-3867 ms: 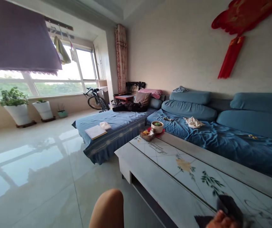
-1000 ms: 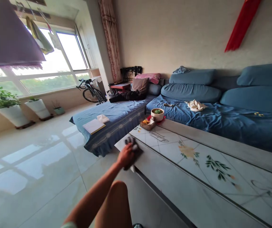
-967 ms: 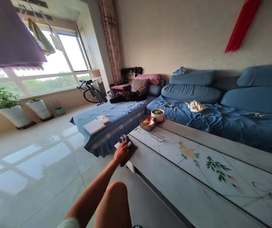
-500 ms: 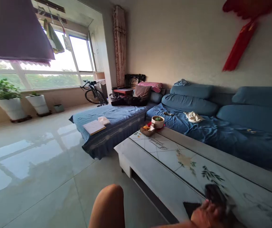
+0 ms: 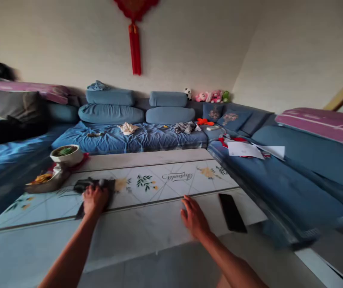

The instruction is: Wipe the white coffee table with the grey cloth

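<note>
Cloth (image 5: 81,185) lies bunched, seemingly, under left hand (image 5: 95,200).

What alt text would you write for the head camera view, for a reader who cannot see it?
A left hand presses a dark cloth on a floral coffee table, while the right hand is spread open near a black phone. Blue sofas stand behind.

- Left hand (image 5: 95,200) – gripping a dark cloth (image 5: 83,185) on the floral coffee table (image 5: 159,224)
- Right hand (image 5: 194,218) – open, fingertips on the tabletop, near a black smartphone (image 5: 231,212)
- White bowl of greens (image 5: 66,154) – at the table's left end, beside a food tray (image 5: 47,181)
</note>
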A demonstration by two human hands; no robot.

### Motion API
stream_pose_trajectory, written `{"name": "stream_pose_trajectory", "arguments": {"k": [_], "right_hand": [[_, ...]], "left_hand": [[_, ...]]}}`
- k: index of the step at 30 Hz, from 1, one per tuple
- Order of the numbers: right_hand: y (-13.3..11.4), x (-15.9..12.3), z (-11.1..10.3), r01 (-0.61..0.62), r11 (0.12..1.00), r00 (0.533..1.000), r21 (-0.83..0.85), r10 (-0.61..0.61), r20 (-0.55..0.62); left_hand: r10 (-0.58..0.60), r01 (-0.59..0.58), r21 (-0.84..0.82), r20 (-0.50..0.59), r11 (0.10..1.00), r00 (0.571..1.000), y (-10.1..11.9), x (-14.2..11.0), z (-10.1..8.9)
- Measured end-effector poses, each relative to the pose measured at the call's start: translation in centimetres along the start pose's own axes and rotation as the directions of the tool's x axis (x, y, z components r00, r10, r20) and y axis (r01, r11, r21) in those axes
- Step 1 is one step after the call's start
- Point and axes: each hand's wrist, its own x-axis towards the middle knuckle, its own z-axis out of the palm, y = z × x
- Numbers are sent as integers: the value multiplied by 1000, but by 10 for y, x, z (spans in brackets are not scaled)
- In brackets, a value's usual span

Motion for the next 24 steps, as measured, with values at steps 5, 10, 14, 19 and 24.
{"name": "stream_pose_trajectory", "arguments": {"k": [5,10,14,19,24], "right_hand": [[-14,0,-17,-4,1000,997,0,4,80],[-10,-5,-5,26,1000,999,-4,-26,44],[-3,-18,30,23,999,998,35,-21,-60],[4,-34,85,8,1000,989,15,-6,-147],[22,-33,111,158,987,973,-12,-158,-168]], "left_hand": [[363,-350,-136,86,927,928,168,-43,55],[679,-647,-230,104,727,726,172,-154,99],[649,-640,-214,-34,738,760,3,-138,131],[263,-251,345,13,905,965,-111,-5,95],[-25,31,339,-21,940,999,12,92,60]]}}
